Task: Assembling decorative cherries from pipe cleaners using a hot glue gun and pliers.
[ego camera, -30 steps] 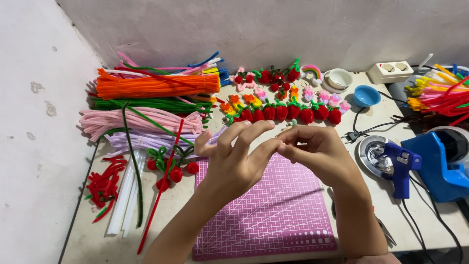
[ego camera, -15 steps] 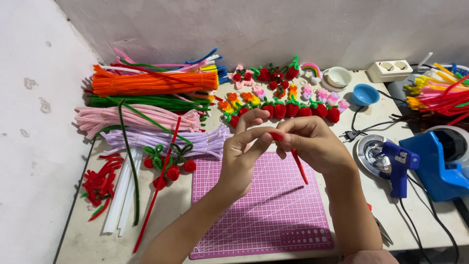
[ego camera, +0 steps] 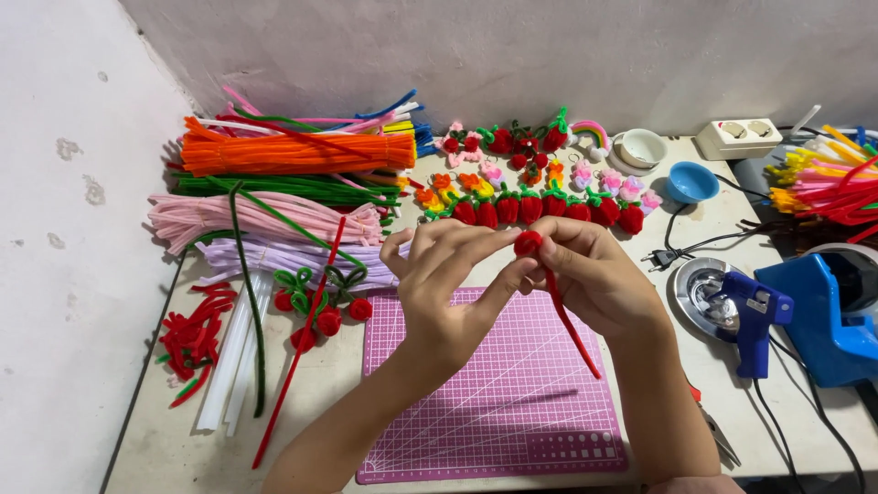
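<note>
**Red stem coiled at the fingertips above the pink mat**

Since the earlier frame, both hands sit a little lower and nearer the mat's upper edge, and the red pipe cleaner (ego camera: 560, 302) now shows a tighter coil at its top, with its free tail slanting down to the right across the mat.

From the head camera I see my left hand (ego camera: 448, 284) with thumb and forefinger pinched on the coiled red end, the other fingers loosely spread. My right hand (ego camera: 594, 274) is curled around the same stem just below the coil, fingers closed on it. The coil sits between both sets of fingertips, above the pink cutting mat (ego camera: 494, 402).

That gridded mat lies on a pale worktable (ego camera: 320, 393), pushed against a rough whitewashed wall (ego camera: 512, 55) that also runs along the left side. Bundles of orange pipe cleaners (ego camera: 293, 154), green ones, pink ones and lilac ones are stacked at the left. A row of finished red strawberry shapes (ego camera: 540, 209) lies beyond my hands. To the right are a small blue bowl (ego camera: 690, 181), a blue glue gun (ego camera: 754, 316) leaning by a metal dish, and a white socket block (ego camera: 738, 139). Loose red scraps (ego camera: 190, 338) lie near the left edge.
</note>
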